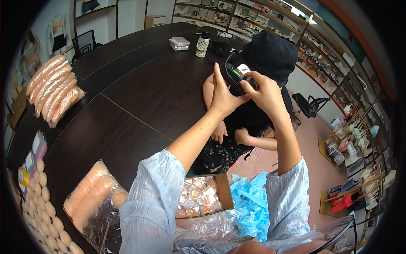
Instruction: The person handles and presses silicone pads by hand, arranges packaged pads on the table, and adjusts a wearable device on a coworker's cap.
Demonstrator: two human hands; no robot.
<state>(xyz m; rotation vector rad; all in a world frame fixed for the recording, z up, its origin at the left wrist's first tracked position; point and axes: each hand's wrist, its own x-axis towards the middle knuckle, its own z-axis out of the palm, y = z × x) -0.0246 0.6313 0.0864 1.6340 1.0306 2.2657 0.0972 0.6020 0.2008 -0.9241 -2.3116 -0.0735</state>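
Observation:
My left hand [225, 98] is raised beside a black device [234, 73] with a green light and a white label. Its fingers point up, stretched out along the device's left side, and its thumb reaches toward my right hand. With bent fingers and thumb, my right hand [265, 89] grips the device's right edge. The device sits at the front of a black cap [270, 51] on another person who leans forward at the table. That person's hands [220, 132] are low, near a dark flowered garment [222, 154].
A dark table [139, 80] bears bagged peach-coloured pads [55, 91], another clear bag of pads [95, 190] and a covered bottle [202, 45]. Near my body are an open carton [225, 192] of wrapped pieces and blue plastic [251, 203]. Shelves [325, 63] line the right.

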